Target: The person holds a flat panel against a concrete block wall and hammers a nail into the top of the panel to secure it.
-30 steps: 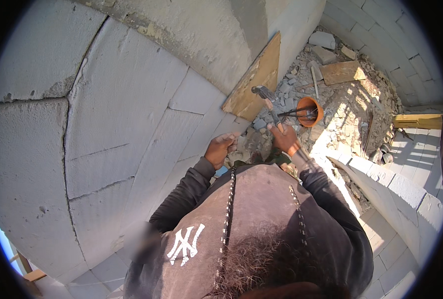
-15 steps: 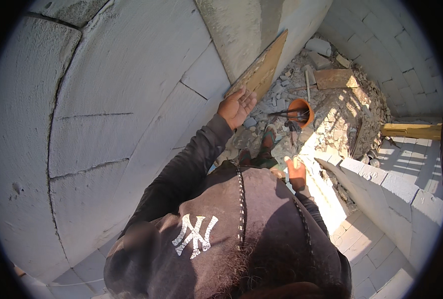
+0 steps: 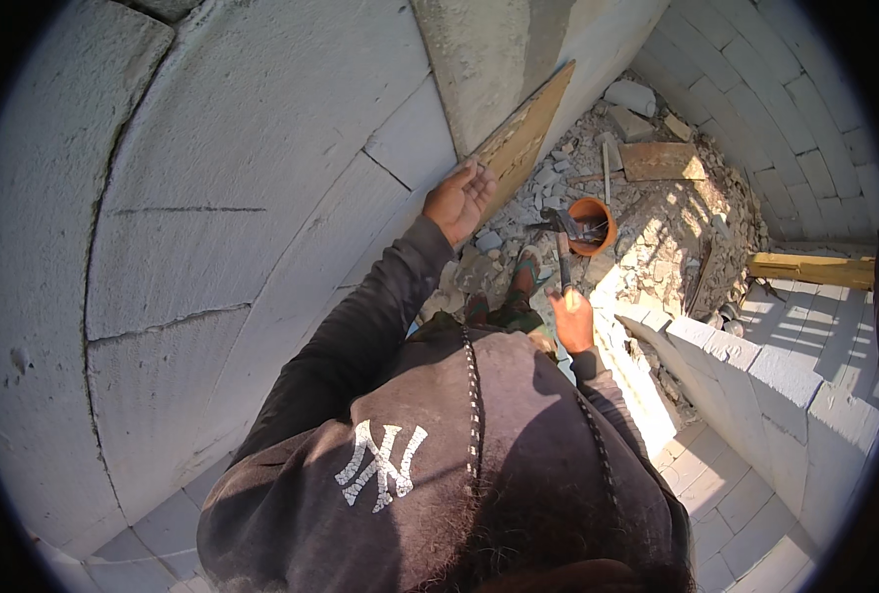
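My left hand is raised beside the wall, palm up, its fingers curled in with thumb and fingertips close together. Whatever they may pinch is too small to make out. Right behind those fingertips, a wooden board leans on edge against the wall. Lower and to the right, my right hand is closed around the handle of a hammer. Its dark head points away from me, just left of an orange bucket that has dark tools in it.
Pale block walls rise at the left and far right. Rubble covers the ground ahead, with a loose brown board on it. A low block wall and a yellow beam stand at the right.
My right hand has brought the hammer up, so its handle and head now show plainly. My left hand's fingers have curled in, and the hand has shifted slightly left.
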The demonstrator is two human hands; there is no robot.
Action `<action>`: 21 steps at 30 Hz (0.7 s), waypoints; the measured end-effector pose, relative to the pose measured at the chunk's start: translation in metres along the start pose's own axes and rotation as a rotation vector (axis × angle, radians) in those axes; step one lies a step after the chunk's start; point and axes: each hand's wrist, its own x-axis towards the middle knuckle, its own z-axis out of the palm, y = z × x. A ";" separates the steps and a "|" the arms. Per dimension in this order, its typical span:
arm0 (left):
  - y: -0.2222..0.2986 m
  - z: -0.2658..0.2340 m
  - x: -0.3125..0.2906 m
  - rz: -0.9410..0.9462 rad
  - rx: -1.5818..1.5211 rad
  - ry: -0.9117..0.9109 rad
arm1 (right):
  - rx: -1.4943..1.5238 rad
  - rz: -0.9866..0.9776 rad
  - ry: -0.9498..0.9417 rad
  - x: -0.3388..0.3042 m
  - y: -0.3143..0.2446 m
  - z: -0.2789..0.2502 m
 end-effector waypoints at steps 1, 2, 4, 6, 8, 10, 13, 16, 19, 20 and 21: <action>0.002 -0.001 0.001 -0.001 0.001 -0.010 | -0.027 -0.030 -0.011 0.003 -0.005 0.003; 0.003 -0.002 0.002 -0.002 0.001 -0.020 | -0.054 -0.003 -0.039 0.005 -0.010 0.005; 0.005 -0.004 0.002 0.001 -0.004 -0.039 | -0.109 0.051 -0.095 0.008 -0.026 0.005; 0.007 -0.004 0.001 0.001 -0.005 -0.051 | -0.129 0.064 -0.102 0.009 -0.048 0.006; 0.007 -0.003 0.001 -0.007 -0.004 -0.058 | -0.127 0.019 -0.092 0.011 -0.060 0.013; 0.007 -0.002 0.000 -0.013 -0.016 -0.059 | -0.103 -0.090 -0.070 0.016 -0.066 0.019; 0.008 0.000 -0.002 -0.029 -0.031 -0.036 | -0.130 -0.184 -0.131 0.029 -0.049 0.027; 0.009 0.004 -0.004 -0.040 -0.021 -0.029 | -0.160 -0.372 -0.094 0.034 -0.049 0.028; 0.009 0.003 -0.004 -0.030 -0.021 -0.043 | -0.227 -0.446 -0.092 0.037 -0.054 0.028; 0.009 0.003 -0.003 -0.024 -0.024 -0.050 | -0.200 -0.407 -0.105 0.038 -0.054 0.027; 0.009 0.002 -0.002 -0.021 -0.027 -0.056 | -0.174 -0.369 -0.117 0.038 -0.054 0.026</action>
